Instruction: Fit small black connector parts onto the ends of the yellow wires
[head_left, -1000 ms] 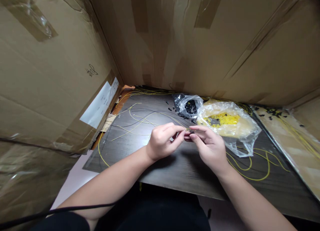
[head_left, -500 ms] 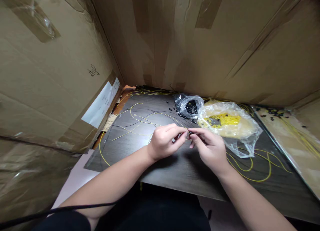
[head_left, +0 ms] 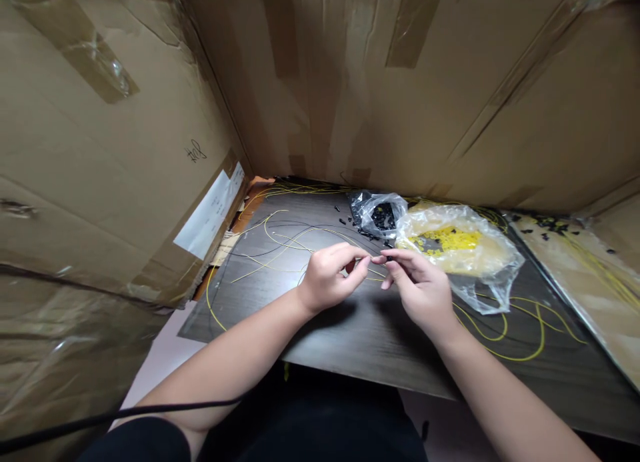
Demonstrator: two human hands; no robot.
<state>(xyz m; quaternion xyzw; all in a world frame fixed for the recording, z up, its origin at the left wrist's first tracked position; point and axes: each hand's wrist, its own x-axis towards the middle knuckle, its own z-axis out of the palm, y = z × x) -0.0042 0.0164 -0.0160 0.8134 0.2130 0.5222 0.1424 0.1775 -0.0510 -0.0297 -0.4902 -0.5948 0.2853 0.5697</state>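
Observation:
My left hand [head_left: 331,275] is closed, thumb and forefinger pinching a thin yellow cable [head_left: 377,279] above the dark tabletop [head_left: 340,345]. Facing it, my right hand [head_left: 425,290] grips a small black part [head_left: 390,258] between thumb and fingertips. The part is tiny and half covered, so its kind cannot be made out. Both sets of fingertips are close together, and the exact point where cable and part meet is hidden. Just behind the hands lies a clear plastic bag [head_left: 400,203] of small black pieces. Beside it rests a larger clear bag [head_left: 500,275] holding small yellow pieces.
Loose yellow cables [head_left: 543,329] curl over the tabletop on both sides. Several black pieces [head_left: 343,221] lie near the smaller bag. Tall cardboard walls [head_left: 320,102] enclose the back and left. A tan board [head_left: 565,282] with more cables and black pieces lies at right.
The fingertips of my two hands have drawn slightly apart, and the black part shows more clearly in my right fingers. The camera view has shifted a little.

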